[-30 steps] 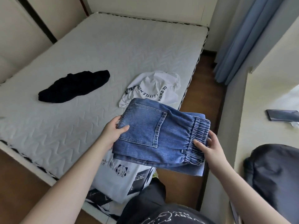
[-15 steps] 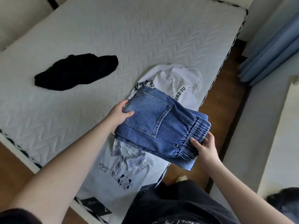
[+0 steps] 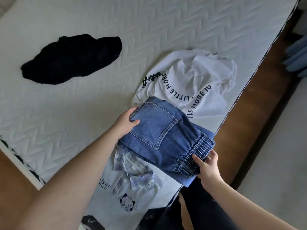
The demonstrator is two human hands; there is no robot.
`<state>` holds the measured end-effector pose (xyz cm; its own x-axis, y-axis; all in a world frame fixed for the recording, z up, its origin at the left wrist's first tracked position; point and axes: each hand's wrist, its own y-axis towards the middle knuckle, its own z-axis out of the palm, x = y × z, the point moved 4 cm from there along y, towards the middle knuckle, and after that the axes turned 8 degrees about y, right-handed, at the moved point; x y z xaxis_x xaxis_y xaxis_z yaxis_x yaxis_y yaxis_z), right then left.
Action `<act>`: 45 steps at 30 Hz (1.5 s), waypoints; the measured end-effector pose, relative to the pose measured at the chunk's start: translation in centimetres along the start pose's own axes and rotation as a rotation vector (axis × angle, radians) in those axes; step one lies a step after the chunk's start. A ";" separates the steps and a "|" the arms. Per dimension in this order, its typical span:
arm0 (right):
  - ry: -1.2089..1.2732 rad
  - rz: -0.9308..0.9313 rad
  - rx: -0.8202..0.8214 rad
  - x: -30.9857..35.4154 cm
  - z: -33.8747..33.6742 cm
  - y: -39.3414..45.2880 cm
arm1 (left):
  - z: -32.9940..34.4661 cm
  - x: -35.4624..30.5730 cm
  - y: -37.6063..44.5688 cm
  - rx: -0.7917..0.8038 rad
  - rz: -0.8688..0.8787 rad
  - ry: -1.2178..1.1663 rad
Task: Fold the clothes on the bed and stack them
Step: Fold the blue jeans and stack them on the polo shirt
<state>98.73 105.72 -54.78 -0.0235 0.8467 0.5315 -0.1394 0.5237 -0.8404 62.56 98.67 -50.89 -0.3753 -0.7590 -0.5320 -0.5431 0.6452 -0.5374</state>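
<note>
At frame centre, your left hand (image 3: 126,123) and right hand (image 3: 206,165) each grip an end of the folded jeans (image 3: 164,140), keeping them flat above the folded shirt (image 3: 132,185), apparently for stacking.

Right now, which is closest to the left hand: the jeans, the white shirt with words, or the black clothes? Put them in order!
From the left hand:
1. Folded jeans, gripped by it.
2. White shirt with words, just beyond, toward the bed's right edge.
3. Black clothes, far off to the left.

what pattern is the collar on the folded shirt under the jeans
Blue-and-white plaid collar, clearest in the head view.
</note>
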 end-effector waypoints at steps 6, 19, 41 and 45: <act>-0.019 0.009 -0.008 -4.1 1.7 3.9 | 1.8 5.5 3.9 -0.016 -0.024 0.048; -0.244 0.004 -0.002 -9.0 4.6 9.4 | 3.7 12.8 7.8 -0.062 -0.110 0.020; -0.684 0.131 -0.029 -9.1 4.1 8.8 | 6.3 12.6 7.6 -0.146 -0.203 0.412; -0.697 -0.179 -0.170 -6.0 2.3 7.5 | 5.0 9.8 7.2 -0.361 0.120 0.602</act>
<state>95.54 104.38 -64.01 -0.6458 0.5210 0.5581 -0.0456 0.7033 -0.7094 58.71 96.31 -63.29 -0.7414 -0.6680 -0.0644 -0.6478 0.7374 -0.1915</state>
